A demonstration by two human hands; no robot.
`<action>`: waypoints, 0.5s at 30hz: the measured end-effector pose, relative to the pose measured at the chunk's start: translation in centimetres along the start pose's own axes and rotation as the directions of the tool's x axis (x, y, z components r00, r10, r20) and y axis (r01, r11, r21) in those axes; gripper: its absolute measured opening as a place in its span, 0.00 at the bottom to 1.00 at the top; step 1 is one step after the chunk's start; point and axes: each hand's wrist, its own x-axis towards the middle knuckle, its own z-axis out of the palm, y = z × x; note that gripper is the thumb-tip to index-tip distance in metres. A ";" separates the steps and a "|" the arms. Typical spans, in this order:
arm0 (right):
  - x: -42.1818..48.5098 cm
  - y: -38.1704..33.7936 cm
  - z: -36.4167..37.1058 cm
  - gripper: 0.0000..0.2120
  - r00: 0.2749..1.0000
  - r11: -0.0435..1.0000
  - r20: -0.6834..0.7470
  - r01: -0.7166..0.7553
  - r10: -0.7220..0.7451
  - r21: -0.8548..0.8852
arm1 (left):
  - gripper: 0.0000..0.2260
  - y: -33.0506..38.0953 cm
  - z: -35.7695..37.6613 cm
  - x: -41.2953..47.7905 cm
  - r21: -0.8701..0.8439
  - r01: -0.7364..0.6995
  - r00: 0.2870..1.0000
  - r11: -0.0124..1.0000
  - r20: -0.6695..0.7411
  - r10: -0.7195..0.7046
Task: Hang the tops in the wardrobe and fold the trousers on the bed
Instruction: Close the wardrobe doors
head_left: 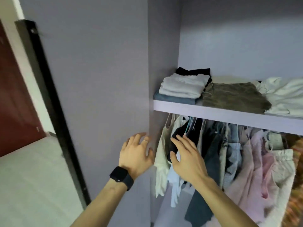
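Home bedroom: open wardrobe (164, 46), hanging clothes (237, 153), folded piles on shelf (229, 114)

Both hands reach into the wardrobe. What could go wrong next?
The hanging clothes are packed tight, so the right hand pushing among them could slip the thin-strapped cream top off its hanger. The left hand is close to the grey side panel and may knock it. The folded olive garment at the white shelf's edge could be dragged down.
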 end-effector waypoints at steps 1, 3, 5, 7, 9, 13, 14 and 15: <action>-1.5 -1.6 0.5 0.24 1.000 0.999 0.006 0.012 -0.012 0.034 | 0.20 -0.8 -1.0 -2.4 0.004 0.020 1.000 1.000 -0.022 -0.020; -4.2 -4.7 1.2 0.24 0.999 0.992 0.030 0.032 -0.036 0.123 | 0.20 -2.2 -3.2 -6.6 0.004 0.031 0.994 1.000 -0.103 -0.031; -6.2 -7.9 1.9 0.24 0.996 0.974 0.065 0.052 -0.068 0.222 | 0.19 -3.5 -6.0 -10.2 -0.036 0.031 0.966 0.999 -0.255 -0.039; -7.3 -11.2 2.6 0.26 0.988 0.950 0.111 0.072 -0.111 0.305 | 0.20 -5.0 -8.4 -12.4 -0.092 0.011 0.882 0.996 -0.469 -0.053; -7.8 -14.3 3.5 0.30 0.977 0.924 0.149 0.090 -0.155 0.372 | 0.23 -6.4 -10.6 -12.8 -0.289 0.054 0.793 0.956 -0.569 -0.217; -7.4 -19.6 5.5 0.40 0.955 0.895 0.210 0.098 -0.208 0.436 | 0.23 -9.1 -14.6 -11.8 -0.780 0.195 0.850 0.595 -0.168 -0.499; -7.1 -20.3 5.9 0.43 0.952 0.898 0.236 0.078 -0.197 0.433 | 0.18 -9.7 -15.1 -11.6 -0.814 0.215 0.883 0.540 -0.074 -0.464; -6.9 -20.8 6.2 0.45 0.949 0.904 0.261 0.054 -0.179 0.424 | 0.13 -10.3 -15.3 -11.4 -0.827 0.229 0.907 0.513 -0.009 -0.420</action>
